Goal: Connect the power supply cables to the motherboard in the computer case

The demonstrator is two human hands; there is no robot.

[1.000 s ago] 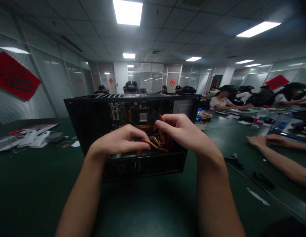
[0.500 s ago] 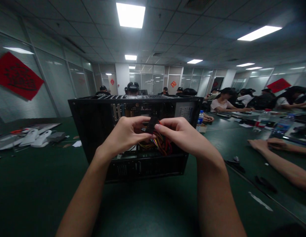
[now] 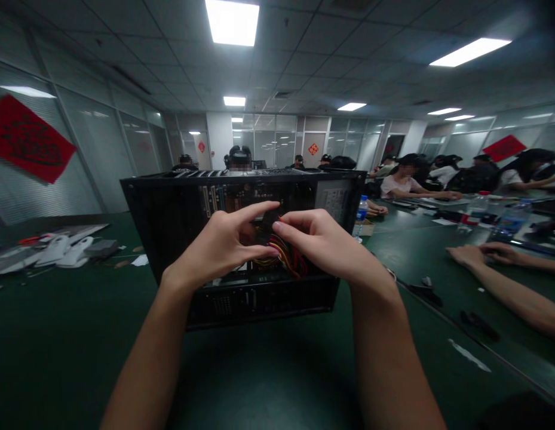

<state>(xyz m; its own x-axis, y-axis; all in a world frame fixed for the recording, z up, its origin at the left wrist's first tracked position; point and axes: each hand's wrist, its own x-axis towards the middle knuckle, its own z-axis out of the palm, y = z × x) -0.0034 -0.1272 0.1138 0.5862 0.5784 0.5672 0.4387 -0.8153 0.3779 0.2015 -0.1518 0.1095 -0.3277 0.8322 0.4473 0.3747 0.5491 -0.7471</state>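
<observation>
At the far left, grey and white pieces [image 3: 62, 249] lay on the green bench [image 3: 259, 376]. Next came the computer case [image 3: 263, 306], standing on that bench directly before the wearer, its open side facing them and pale slots [image 3: 209, 202] showing inside. The left grip [image 3: 217, 245] hung before this opening, thumb and forefinger spread wide; whether its thumb tip brushed any wires could not be told. Between the two hands sat a dark piece [image 3: 270, 220], probably a connector, its outline lost against the black interior. The wire bundle [image 3: 291, 263] dropped just below it, its upper end pinched by the thumb and fingers of the right grip [image 3: 316, 236]. The step in hand seemed to be handling that cable end; the next move called for the left fingers to close squarely, with slack kept in the wires. Further right stood a blue-capped bottle [image 3: 361, 215], then another person's hands [image 3: 468, 257].
</observation>
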